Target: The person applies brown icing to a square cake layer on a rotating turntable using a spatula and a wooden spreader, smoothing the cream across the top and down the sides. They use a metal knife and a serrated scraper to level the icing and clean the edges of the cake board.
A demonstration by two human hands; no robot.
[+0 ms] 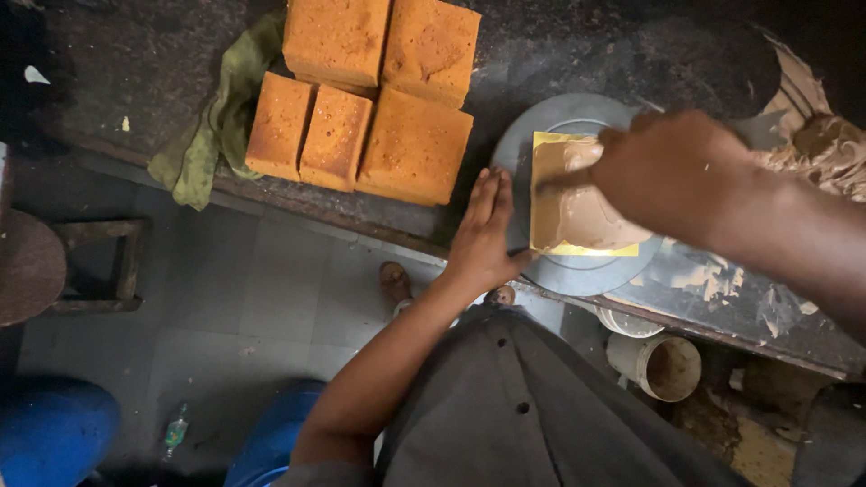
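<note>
A round grey turntable stands on the dark counter. On it lies a square gold board covered with light brown cream. My left hand rests flat with fingers together against the turntable's left rim. My right hand hovers over the board and grips a spatula, whose blade lies in the cream. Several orange-brown sponge cake blocks sit in a cluster left of the turntable.
A green cloth hangs over the counter edge beside the cakes. Cream smears and a crumpled brown paper lie at the right. Below are a small bucket, a wooden stool, blue containers and a small bottle on the grey floor.
</note>
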